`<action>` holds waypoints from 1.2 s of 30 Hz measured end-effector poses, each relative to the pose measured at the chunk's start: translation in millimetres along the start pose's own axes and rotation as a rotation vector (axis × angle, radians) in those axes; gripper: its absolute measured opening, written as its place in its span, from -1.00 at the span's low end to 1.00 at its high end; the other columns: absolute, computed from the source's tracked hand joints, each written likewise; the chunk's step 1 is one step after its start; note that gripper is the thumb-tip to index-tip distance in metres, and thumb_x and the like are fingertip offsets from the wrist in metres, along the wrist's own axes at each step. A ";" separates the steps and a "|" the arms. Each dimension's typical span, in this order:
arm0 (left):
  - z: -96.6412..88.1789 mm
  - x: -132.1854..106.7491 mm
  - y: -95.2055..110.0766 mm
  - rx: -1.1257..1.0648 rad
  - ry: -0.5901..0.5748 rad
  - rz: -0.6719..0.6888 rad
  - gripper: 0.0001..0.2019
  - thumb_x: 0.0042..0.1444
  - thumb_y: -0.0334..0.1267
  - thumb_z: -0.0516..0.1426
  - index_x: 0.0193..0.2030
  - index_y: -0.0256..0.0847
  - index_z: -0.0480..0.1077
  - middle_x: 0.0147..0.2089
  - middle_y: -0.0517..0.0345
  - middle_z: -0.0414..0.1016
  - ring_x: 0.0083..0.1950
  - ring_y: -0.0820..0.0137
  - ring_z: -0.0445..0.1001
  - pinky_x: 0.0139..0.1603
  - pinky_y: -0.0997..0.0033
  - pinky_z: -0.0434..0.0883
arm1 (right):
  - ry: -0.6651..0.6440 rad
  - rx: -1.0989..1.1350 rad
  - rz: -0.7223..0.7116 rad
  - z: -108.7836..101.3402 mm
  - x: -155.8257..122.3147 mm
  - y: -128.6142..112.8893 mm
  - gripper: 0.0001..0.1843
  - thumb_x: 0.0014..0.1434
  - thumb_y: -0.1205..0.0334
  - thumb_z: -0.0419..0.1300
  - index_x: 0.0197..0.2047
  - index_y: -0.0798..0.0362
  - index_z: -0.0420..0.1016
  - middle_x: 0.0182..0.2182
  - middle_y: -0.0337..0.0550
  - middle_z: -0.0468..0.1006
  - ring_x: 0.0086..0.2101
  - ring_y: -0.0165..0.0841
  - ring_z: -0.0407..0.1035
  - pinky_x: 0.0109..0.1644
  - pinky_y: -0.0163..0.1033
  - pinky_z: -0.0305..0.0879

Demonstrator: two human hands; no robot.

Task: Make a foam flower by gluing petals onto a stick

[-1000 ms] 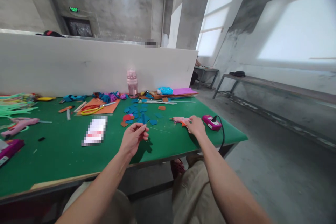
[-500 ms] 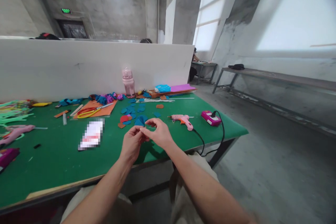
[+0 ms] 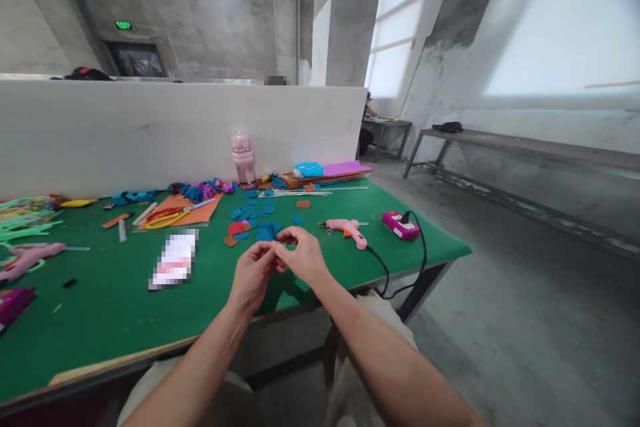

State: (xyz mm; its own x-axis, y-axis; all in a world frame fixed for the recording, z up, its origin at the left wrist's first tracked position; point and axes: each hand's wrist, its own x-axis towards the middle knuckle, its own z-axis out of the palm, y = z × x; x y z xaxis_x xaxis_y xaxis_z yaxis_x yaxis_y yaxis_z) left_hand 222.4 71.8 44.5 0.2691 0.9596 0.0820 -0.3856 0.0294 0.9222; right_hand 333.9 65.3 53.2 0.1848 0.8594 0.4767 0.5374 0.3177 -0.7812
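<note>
My left hand (image 3: 253,272) and my right hand (image 3: 301,255) meet above the near edge of the green table (image 3: 115,307). Both pinch a folded blue felt piece (image 3: 269,232) that fans out above the fingertips. Behind the hands lie loose blue felt pieces (image 3: 246,213) and a red felt disc (image 3: 235,228). A pink glue gun (image 3: 347,229) rests on the table to the right of my right hand, with its black cord running off the table edge.
A pink power strip (image 3: 401,225) sits near the right corner. Yellow-handled scissors (image 3: 167,215) lie on an orange sheet. A pink bottle (image 3: 243,159) stands by the white partition (image 3: 165,130). Another pink glue gun (image 3: 27,259) and green foam strips (image 3: 25,220) lie at the left.
My right hand let go of the pink glue gun and moved left to join my left hand on the blue felt piece. The view shifted slightly.
</note>
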 end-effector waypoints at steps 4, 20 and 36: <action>-0.9 0.4 -0.6 -0.002 -0.021 -0.009 -0.83 -0.11 -0.26 0.20 -0.42 -0.31 0.34 -0.60 0.24 0.39 -0.58 0.57 0.34 -0.55 0.61 0.28 | -0.012 0.020 0.009 -3.5 0.7 -1.5 -0.88 -0.07 0.24 0.13 -0.41 0.06 0.42 -0.42 -0.21 0.48 -0.39 -0.40 0.33 -0.27 -0.30 0.26; -6.1 2.8 0.0 -0.076 0.011 -0.107 -0.80 -0.15 -0.28 0.24 -0.40 -0.29 0.32 -0.46 0.16 0.46 -0.56 0.58 0.36 -0.57 0.60 0.34 | 0.018 0.772 0.376 -13.1 11.2 7.5 -0.92 -0.15 0.30 0.06 -0.51 0.06 0.37 -0.49 -0.29 0.42 -0.50 -0.47 0.26 -0.35 -0.32 0.21; -10.1 6.8 3.6 0.061 0.078 0.045 -0.75 -0.16 -0.18 0.22 -0.39 -0.29 0.31 -0.46 0.18 0.46 -0.56 0.53 0.39 -0.53 0.53 0.36 | -0.061 0.303 0.067 -16.5 5.7 11.6 -0.78 0.02 0.10 0.09 -0.46 0.07 0.42 -0.59 -0.25 0.43 -0.50 -0.42 0.31 -0.35 -0.32 0.22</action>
State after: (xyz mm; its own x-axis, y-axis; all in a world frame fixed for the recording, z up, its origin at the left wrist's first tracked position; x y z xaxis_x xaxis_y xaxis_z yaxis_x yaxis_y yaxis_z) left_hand 213.9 81.3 44.5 0.1818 0.9786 0.0966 -0.3407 -0.0294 0.9397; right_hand 354.8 67.3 53.5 0.1565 0.9022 0.4019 0.2543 0.3564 -0.8991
